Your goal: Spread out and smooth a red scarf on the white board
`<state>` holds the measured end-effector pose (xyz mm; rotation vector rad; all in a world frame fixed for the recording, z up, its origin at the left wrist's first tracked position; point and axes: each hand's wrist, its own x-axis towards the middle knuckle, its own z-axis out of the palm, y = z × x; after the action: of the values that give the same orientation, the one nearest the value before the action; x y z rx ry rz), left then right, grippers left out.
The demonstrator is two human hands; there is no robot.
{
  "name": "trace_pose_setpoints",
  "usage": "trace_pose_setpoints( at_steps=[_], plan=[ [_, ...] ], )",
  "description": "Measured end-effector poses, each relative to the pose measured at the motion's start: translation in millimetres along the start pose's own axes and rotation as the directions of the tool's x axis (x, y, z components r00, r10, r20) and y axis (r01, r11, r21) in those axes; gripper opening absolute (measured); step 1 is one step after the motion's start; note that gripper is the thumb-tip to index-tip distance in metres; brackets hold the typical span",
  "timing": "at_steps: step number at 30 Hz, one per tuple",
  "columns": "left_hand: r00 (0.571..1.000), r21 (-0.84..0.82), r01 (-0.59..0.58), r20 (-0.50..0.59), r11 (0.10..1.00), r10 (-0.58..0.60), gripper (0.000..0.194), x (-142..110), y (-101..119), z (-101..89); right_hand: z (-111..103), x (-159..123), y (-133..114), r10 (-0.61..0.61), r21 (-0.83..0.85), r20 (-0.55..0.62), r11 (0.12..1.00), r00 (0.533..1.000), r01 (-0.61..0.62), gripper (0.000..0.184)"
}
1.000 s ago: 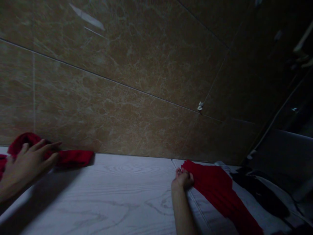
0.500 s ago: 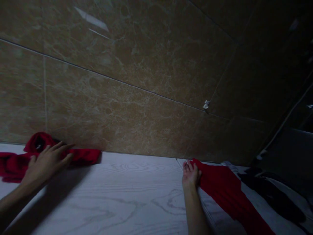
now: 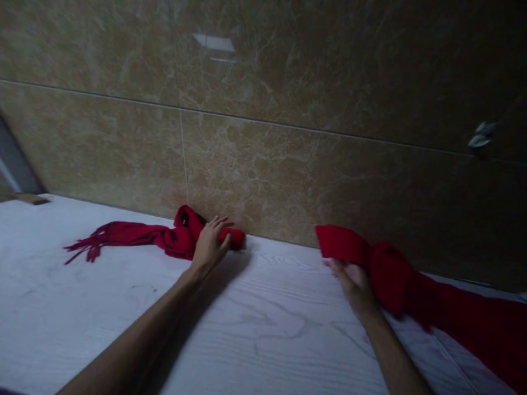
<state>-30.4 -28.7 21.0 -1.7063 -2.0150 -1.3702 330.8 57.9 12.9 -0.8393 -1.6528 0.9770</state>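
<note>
A red scarf (image 3: 135, 233) with a fringed end lies bunched on the white wood-grain surface, against the tiled wall. My left hand (image 3: 209, 241) rests on the bunched part with fingers stretched out and apart. To the right, a long red knitted cloth (image 3: 389, 269), scarf-like, runs off toward the lower right edge. The fingers of my right hand (image 3: 354, 282) close on its near end, the thumb on the lower edge, and the end is raised and folded over itself. A gap separates the two red pieces.
A brown marbled tile wall (image 3: 263, 148) rises behind the white surface (image 3: 255, 323). A small white fitting (image 3: 482, 135) sticks to the wall at right. At far left are a grey post (image 3: 18, 159) and a small wooden piece (image 3: 31, 198).
The view has swung left, bringing the fringed end into sight. My right hand has gripped the right red cloth and folded its end leftward. My left hand stays on the bunched scarf.
</note>
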Motion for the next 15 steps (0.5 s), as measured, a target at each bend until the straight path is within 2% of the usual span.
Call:
trace_pose_setpoints(
  at_steps=[1, 2, 3, 5, 6, 8, 11, 13, 15],
  plan=[
    [0.999, -0.096, -0.033, -0.003, 0.995, 0.033, 0.036, -2.1, 4.4, 3.0, 21.5, -8.3, -5.1, 0.028, 0.039, 0.157, 0.999, 0.987, -0.034, 0.042],
    [0.998, -0.186, -0.054, 0.006, 0.981, 0.056, 0.037, -4.8, 10.5, 5.6, 40.6, -16.7, -9.1, 0.062, 0.075, 0.309, 0.993, 0.949, -0.09, 0.048],
    [0.997, -0.261, -0.06, 0.032, 0.963, 0.071, 0.039, -8.0, 18.2, 7.6, 56.3, -24.3, -11.8, 0.094, 0.08, 0.451, 0.986, 0.888, -0.146, 0.058],
    [0.981, -0.342, -0.059, 0.152, 0.938, 0.117, 0.041, -16.1, 37.2, 10.9, 75.5, -35.1, -13.7, 0.105, 0.049, 0.582, 0.985, 0.806, -0.163, 0.074],
    [0.96, -0.348, -0.071, 0.232, 0.935, 0.159, 0.042, -20.7, 47.0, 12.4, 79.3, -37.6, -13.4, 0.096, 0.024, 0.601, 0.99, 0.793, -0.139, 0.075],
    [0.88, -0.302, -0.151, 0.392, 0.941, 0.267, 0.042, -30.1, 63.8, 16.6, 77.7, -37.3, -12.2, 0.065, -0.032, 0.571, 0.998, 0.818, -0.056, 0.059],
    [0.748, -0.171, -0.345, 0.543, 0.923, 0.381, 0.054, -41.1, 75.7, 26.0, 64.6, -28.3, -12.1, 0.001, -0.136, 0.436, 0.989, 0.9, 0.064, 0.033],
    [0.711, -0.089, -0.434, 0.577, 0.896, 0.402, 0.058, -44.0, 75.6, 32.6, 55.4, -21.4, -12.7, -0.096, -0.231, 0.332, 0.956, 0.938, 0.18, 0.029],
    [0.708, -0.028, -0.477, 0.58, 0.879, 0.403, 0.044, -43.1, 73.4, 37.6, 47.9, -16.3, -11.7, -0.209, -0.326, 0.271, 0.898, 0.94, 0.294, 0.025]
  ],
)
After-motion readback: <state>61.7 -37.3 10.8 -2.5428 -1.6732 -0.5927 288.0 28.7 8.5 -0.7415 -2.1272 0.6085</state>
